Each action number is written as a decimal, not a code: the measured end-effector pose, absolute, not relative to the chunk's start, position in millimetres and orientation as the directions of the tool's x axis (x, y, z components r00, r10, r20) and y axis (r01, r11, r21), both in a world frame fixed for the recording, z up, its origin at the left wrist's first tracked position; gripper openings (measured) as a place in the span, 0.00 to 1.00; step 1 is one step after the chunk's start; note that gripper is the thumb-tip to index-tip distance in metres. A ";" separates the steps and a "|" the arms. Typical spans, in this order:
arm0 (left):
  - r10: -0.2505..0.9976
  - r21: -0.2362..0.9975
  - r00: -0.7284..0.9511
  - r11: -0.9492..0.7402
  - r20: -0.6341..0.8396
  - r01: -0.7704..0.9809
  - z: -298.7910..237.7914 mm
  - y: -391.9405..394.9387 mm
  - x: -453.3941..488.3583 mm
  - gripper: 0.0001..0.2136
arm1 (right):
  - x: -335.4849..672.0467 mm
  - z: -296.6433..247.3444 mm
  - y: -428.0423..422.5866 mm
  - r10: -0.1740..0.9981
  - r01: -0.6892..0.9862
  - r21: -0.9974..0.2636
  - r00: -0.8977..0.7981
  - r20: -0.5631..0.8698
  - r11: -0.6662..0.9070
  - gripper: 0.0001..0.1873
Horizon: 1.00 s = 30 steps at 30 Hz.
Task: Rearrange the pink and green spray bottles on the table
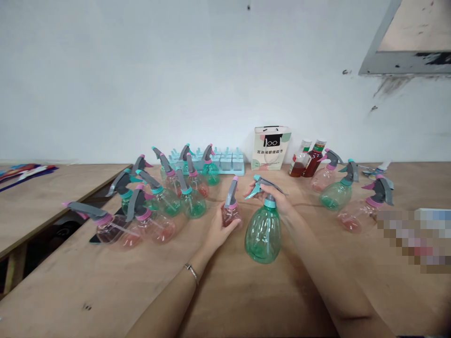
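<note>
L hand [217, 232] grips pink spray btl [231, 215] round its body; R hand [279, 197] grips green spray btl [262, 237] up at its trigger head [261, 180], both approx. mid-counter [225, 305]. Other btls [193, 205] to L & R; paper bag [269, 160] at back, nr wall [141, 70].

16 spray bottles [262, 239] — 2 hands [223, 226], 2 labelled bottles [313, 162], 1 bag [262, 152]

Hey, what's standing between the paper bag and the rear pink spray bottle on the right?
In the head view, an amber bottle and a dark red bottle stand between the paper bag and that pink spray bottle.
</note>
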<state>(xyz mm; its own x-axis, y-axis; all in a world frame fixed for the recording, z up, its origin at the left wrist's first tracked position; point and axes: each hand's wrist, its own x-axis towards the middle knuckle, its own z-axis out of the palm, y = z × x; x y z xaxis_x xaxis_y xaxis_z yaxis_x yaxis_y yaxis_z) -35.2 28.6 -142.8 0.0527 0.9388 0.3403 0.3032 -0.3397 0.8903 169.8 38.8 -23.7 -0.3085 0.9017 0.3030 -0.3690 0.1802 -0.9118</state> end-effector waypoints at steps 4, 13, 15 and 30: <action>0.938 0.887 0.071 -0.345 0.340 0.306 -140.5 27.7 -35.3 0.32 | 171.9 -20.1 35.1 0.913 -0.342 -0.933 -0.336 0.232 0.111 0.16; 0.934 0.881 0.094 -0.358 0.346 0.310 -135.0 25.7 -35.9 0.31 | 171.5 -14.7 31.2 0.898 -0.388 -0.910 -0.334 0.285 0.145 0.17; 0.932 0.881 0.096 -0.363 0.350 0.305 -134.3 25.1 -35.5 0.30 | 171.3 -13.8 28.6 0.904 -0.364 -0.916 -0.313 0.292 0.169 0.16; 0.925 0.872 0.103 -0.378 0.365 0.311 -133.3 22.8 -35.0 0.29 | 168.8 -12.2 24.9 0.916 -0.331 -0.904 -0.198 0.348 0.271 0.16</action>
